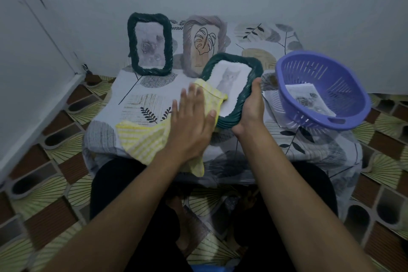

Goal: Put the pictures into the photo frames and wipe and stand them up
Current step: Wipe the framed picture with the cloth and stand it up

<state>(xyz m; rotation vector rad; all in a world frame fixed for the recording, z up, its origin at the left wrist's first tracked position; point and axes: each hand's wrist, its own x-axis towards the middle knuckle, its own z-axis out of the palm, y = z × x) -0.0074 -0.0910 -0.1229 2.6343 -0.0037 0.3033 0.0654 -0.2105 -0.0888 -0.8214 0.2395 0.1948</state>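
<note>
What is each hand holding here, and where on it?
Right hand grips the green cat-picture frame by its right edge. Left hand lies flat, pressing the yellow cloth on it.

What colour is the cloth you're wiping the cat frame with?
Yellow with a pale check, in the head view: the cloth lies under the left hand on the frame.

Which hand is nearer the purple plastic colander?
Right. The right hand grips the green woven frame just left of the purple plastic colander; the left hand lies further left, on the yellow cloth.
</note>
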